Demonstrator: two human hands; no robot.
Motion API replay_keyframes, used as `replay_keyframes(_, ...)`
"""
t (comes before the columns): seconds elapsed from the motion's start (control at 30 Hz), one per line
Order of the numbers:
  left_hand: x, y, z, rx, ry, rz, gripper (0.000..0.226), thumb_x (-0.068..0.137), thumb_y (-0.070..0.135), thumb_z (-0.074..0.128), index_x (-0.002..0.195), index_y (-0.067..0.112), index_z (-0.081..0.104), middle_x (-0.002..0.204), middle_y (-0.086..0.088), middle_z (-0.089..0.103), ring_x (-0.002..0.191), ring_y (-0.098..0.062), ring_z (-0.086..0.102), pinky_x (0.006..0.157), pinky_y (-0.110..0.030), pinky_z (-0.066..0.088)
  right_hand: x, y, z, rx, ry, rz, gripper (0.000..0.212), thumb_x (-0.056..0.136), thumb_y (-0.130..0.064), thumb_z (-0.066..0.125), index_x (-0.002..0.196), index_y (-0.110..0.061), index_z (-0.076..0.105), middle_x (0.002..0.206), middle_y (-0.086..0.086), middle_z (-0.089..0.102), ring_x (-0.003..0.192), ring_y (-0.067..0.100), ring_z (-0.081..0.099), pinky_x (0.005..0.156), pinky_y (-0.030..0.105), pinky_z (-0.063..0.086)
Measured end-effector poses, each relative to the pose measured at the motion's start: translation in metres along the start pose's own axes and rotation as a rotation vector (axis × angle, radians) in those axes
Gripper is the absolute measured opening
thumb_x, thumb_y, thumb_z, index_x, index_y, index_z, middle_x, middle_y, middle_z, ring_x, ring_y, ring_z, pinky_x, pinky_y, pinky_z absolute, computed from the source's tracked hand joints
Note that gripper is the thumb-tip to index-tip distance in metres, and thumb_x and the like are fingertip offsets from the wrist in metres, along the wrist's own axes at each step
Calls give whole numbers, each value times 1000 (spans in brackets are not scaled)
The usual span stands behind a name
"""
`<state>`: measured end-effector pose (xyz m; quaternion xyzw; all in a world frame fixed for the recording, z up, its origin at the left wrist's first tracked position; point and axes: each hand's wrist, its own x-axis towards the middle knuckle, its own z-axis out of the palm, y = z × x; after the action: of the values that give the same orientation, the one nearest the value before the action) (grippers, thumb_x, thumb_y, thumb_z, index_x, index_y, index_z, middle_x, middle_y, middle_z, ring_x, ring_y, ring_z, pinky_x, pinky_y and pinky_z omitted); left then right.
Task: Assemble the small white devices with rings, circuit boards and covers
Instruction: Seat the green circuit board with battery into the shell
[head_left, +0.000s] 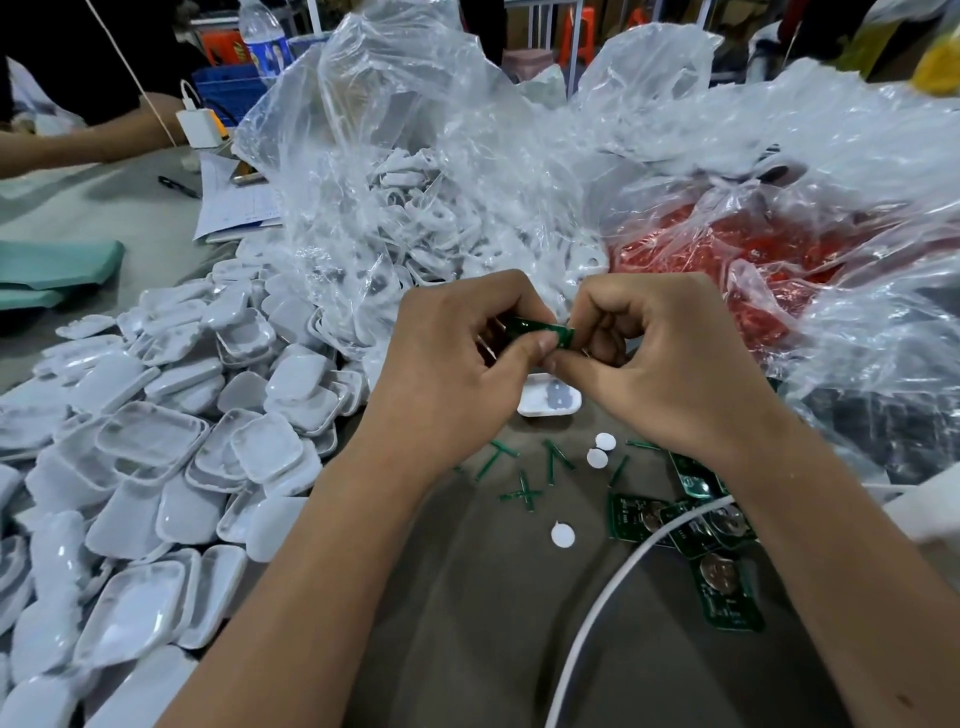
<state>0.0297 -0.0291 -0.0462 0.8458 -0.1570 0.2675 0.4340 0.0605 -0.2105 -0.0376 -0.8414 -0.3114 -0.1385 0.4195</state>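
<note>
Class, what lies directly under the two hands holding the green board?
Under the hands a white shell lies open side up on the grey table. Its far edge is hidden by the fingers.

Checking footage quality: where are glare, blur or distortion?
Head view: glare on the clear plastic bags and glossy white covers; wide-angle bending at the edges; both hands and green circuit board sharp; far background soft.

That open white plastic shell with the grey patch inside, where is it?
In the head view, the open white plastic shell lies on the grey table at centre, just below both hands.
</note>
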Motion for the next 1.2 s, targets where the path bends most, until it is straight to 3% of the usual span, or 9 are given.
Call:
replay_keyframes(0.1,0,-1,1,12,-31,14,6,82,11,75,80,17,73,69,8,66,67,-17,64,56,-23,49,0,0,0,-27,-14,9,28,79,-19,89,65,-14,65,55,2,57,53,16,52,53,23,41)
replay_keyframes(0.23,0,-1,2,11,-49,20,9,84,15,76,77,15,71,67,8,64,66,-18,62,56,-29,49,-1,1,2,-60,-30,37,28,79,-14,86,63,-16,63,54,-2,54,51,7,46,54,20,36)
replay_keyframes(0.57,-1,-3,3,38,-45,4,14,86,17,75,75,13,68,63,1,63,60,-21,60,56,-39,48,-2,0,8,-9,-11,52,42,81,-14,86,59,-21,51,50,-5,43,50,7,36,56,14,29)
replay_keyframes(0.7,0,0,4,12,16,-77,13,82,6,67,71,8,61,56,-3,58,54,-27,60,51,-42,49,-3,-8,19,-12,8,-32,38,76,3,80,59,-15,51,51,-6,42,49,9,37,49,27,32)
replay_keyframes(0.83,-1,1,0,-99,28,-184,17,88,11,73,74,11,65,59,-5,64,58,-29,65,54,-47,55,-3,-5,13,57,3,-3,33,79,-5,86,62,-11,58,53,6,51,50,18,45,50,28,37)
replay_keyframes(0.9,-1,0,-1,-74,73,-216,19,90,14,73,74,16,65,60,1,65,60,-26,66,58,-46,56,-4,-5,7,84,-76,3,32,81,-11,88,64,-14,61,54,2,53,49,12,44,53,21,36)
replay_keyframes(1.0,1,-4,-1,-64,176,-280,19,93,15,70,76,17,65,66,4,67,59,-21,66,58,-41,56,-4,-7,4,108,-340,24,25,82,-18,88,70,-19,66,60,1,61,53,10,53,54,24,43)
replay_keyframes(1.13,4,-11,-3,-253,253,-393,13,97,7,64,85,8,66,76,-9,72,58,-22,68,53,-30,52,-3,-8,4,171,-616,105,13,82,-21,88,80,-24,76,72,0,72,65,22,68,58,33,55)
replay_keyframes(1.2,5,-12,-3,-364,262,-441,10,97,4,64,88,7,68,81,-15,74,64,-25,70,55,-28,52,-4,-7,2,219,-713,131,12,82,-23,88,88,-26,79,76,-4,74,66,20,70,59,27,54)
